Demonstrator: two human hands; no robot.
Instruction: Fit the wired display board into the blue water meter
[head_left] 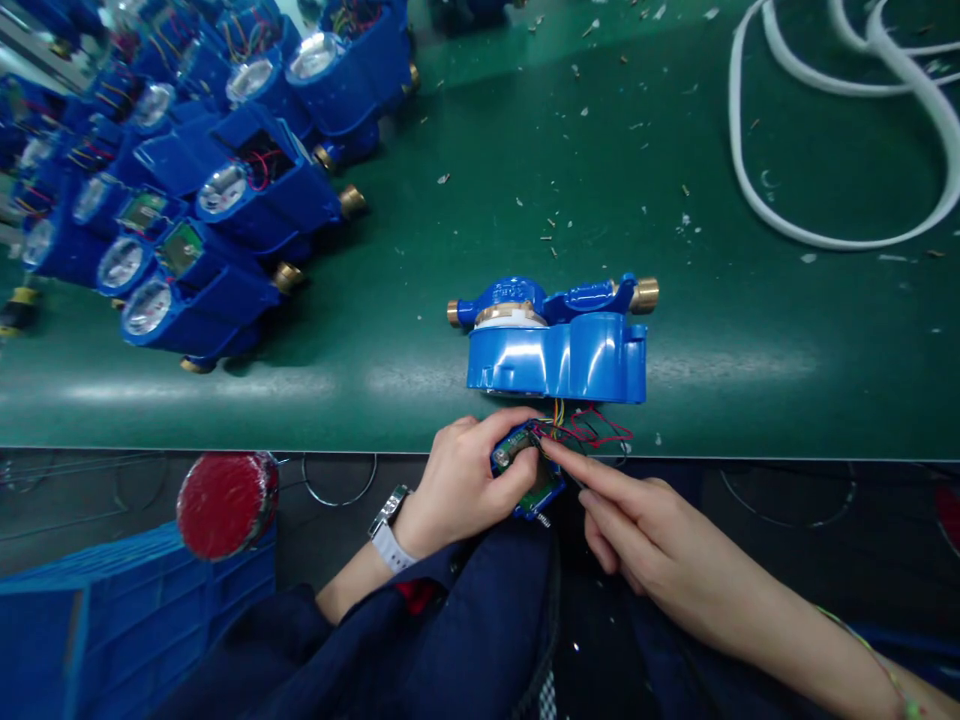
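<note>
Pinching a small circuit board at five o'clock between thumb and fingers of the left hand, right by the near edge of a green worktable. Reaching in from four o'clock with the right hand, with forefinger stretched to the thin red, black and yellow wires at the board's edge and other fingers curled; impossible to tell whether gripping anything. Set just beyond, near the dial's centre, beside a blue meter with brass ends at three and nine o'clock. Crowded on the same glossy tabletop at ten o'clock with more blue meters. Littered between twelve and two o'clock with brass-coloured bits and white flecks. Crossed at two o'clock by a looped white band. Bordered below, at eight o'clock, by a round red seat near a blue crate.
</note>
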